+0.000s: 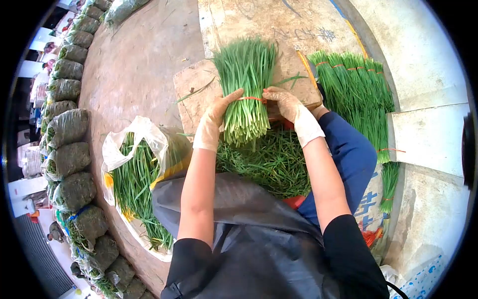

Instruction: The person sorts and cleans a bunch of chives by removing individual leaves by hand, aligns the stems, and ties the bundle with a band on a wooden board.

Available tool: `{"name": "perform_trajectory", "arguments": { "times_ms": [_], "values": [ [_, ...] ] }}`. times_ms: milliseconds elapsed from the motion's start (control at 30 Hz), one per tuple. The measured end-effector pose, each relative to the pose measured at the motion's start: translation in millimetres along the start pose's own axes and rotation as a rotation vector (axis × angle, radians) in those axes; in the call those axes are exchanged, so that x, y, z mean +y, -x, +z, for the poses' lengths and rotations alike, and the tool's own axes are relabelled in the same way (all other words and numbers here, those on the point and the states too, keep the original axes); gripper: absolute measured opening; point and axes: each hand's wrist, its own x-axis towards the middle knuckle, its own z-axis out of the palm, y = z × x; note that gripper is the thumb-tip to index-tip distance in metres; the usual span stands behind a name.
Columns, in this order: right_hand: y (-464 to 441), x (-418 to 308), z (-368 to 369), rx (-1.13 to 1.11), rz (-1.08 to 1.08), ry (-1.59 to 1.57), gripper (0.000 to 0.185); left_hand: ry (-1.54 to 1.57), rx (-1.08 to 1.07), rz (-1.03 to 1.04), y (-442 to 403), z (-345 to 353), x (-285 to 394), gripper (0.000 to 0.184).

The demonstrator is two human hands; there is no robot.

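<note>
A thick bundle of long green stalks [246, 65], with a red band [251, 98] round its lower part, is held over the edge of a low wooden board [196, 82]. Its pale cut ends point toward me. Both hands wear pale, soiled gloves. My left hand [218, 110] grips the bundle's left side, thumb across the front near the band. My right hand [286, 103] is closed at the right side, its fingers at the band's end. Loose green leaves [269, 162] lie below the bundle.
An open plastic bag [162, 142] of loose stalks stands at the left. Banded bundles [348, 89] lie in a row at the right beside a pale wall [423, 134]. Filled bags [69, 124] line the far left. Red strings [371, 235] lie at the lower right.
</note>
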Motion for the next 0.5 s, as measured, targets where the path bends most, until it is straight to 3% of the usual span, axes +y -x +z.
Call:
{"name": "perform_trajectory", "arguments": {
  "times_ms": [100,133,167,233,333,433,467,500],
  "values": [
    [14.2,-19.7,25.2,-0.117,-0.154,0.217,0.008,0.051,-0.061,0.22,7.8,0.8,-9.3,0.059],
    [27.2,-32.4,36.7,-0.133,-0.173,0.277,0.011,0.013,-0.05,0.249,20.9,1.0,-3.9,0.067],
    [34.9,-42.6,46.5,-0.102,-0.286,0.436,0.011,-0.04,-0.048,0.433,37.4,6.6,4.2,0.072],
    [34.2,-54.2,51.7,-0.04,-0.636,0.721,0.014,-0.145,-0.034,0.692,66.7,17.4,27.0,0.082],
    [54.6,-106.0,77.9,-0.076,-0.756,0.855,0.013,-0.153,0.081,0.888,108.3,37.7,50.9,0.09],
    [59.6,-128.7,89.1,-0.058,-0.913,0.966,0.02,-0.28,0.09,0.981,104.6,30.6,49.0,0.077],
    [56.7,-124.5,84.8,-0.056,-0.929,0.969,0.02,-0.531,0.189,0.846,106.6,22.7,43.6,0.079],
    [45.4,-110.5,75.2,-0.057,-0.85,0.903,0.025,-0.533,0.183,0.854,107.0,23.9,46.3,0.079]
  ]
}}
